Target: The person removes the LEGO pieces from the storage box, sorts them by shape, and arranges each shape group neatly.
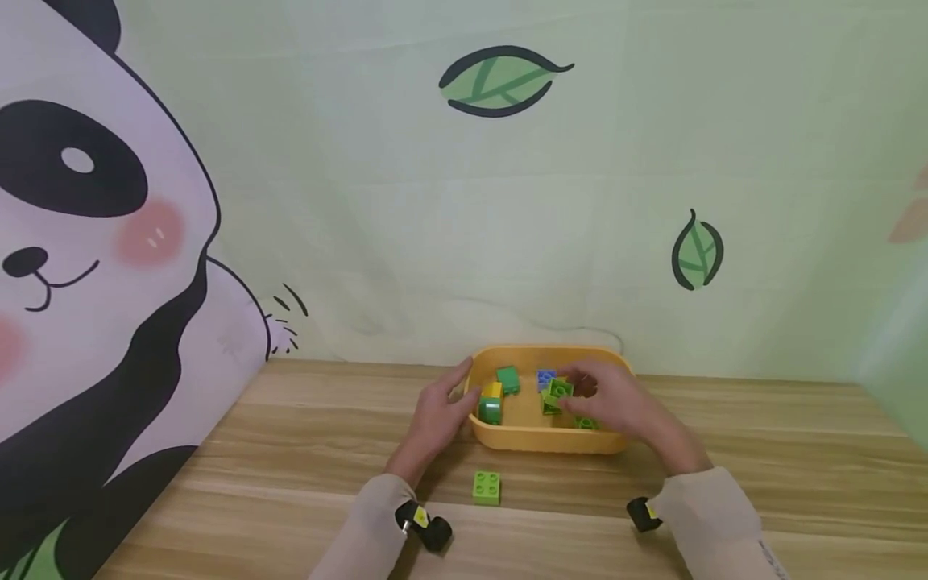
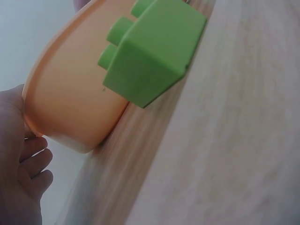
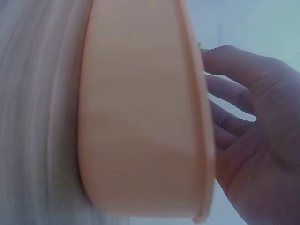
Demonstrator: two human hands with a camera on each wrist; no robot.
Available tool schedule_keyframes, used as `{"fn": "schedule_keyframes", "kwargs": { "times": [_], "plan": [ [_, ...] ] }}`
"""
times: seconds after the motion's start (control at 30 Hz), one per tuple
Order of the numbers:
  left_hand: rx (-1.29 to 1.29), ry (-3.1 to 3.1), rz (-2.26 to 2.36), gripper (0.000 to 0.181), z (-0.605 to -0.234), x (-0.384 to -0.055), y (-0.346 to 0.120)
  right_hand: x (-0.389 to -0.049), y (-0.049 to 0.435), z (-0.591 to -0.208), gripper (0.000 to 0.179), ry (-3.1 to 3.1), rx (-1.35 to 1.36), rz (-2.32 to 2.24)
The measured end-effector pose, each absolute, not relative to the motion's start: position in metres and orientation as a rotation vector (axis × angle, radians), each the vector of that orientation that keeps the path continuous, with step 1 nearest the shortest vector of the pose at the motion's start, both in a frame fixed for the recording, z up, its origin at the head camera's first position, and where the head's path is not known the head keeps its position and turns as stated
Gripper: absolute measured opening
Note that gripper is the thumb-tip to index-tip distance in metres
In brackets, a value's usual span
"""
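An orange-yellow plastic bin (image 1: 551,440) stands on the table with several toy building bricks inside. At its left end my left hand (image 1: 435,415) holds the rim, thumb on the inner side; in the left wrist view its other fingers (image 2: 35,161) curl along the outside. My right hand (image 1: 612,396) reaches over the right side and pinches a light green brick (image 1: 560,391) between thumb and fingers, above another green one. The right wrist view has the bin wall (image 3: 140,112) hiding those fingertips. Close by lie a blue brick (image 1: 546,377) and a light green brick (image 1: 586,423).
A light green four-stud brick (image 1: 486,488) lies on the wooden table (image 1: 290,483) in front of the bin. Inside, at the left, are a dark green brick (image 1: 508,379), a yellow brick (image 1: 493,390) and a teal-green piece (image 1: 490,411). A printed cloth (image 1: 362,201) hangs behind.
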State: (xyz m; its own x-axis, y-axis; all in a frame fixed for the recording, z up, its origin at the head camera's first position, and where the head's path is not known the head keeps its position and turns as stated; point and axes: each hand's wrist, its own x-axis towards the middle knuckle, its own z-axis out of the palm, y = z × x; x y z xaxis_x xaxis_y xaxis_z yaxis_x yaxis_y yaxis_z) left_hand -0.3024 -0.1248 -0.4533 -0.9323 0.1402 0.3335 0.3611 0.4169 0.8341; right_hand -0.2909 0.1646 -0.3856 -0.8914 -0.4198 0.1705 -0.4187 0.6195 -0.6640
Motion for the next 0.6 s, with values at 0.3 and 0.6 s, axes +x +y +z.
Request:
{"fn": "schedule_keyframes", "kwargs": {
  "times": [0.3, 0.6],
  "plan": [
    [-0.447, -2.465, -1.534, 0.058, -0.454, -0.303, -0.126, -0.282, 0.163, -0.38, 0.036, 2.852, -0.845, -1.206],
    [-0.441, -2.471, -1.532, 0.058, -0.453, -0.303, -0.126, -0.276, 0.159, -0.373, 0.035, 2.776, -0.803, -1.314]
  ]
}}
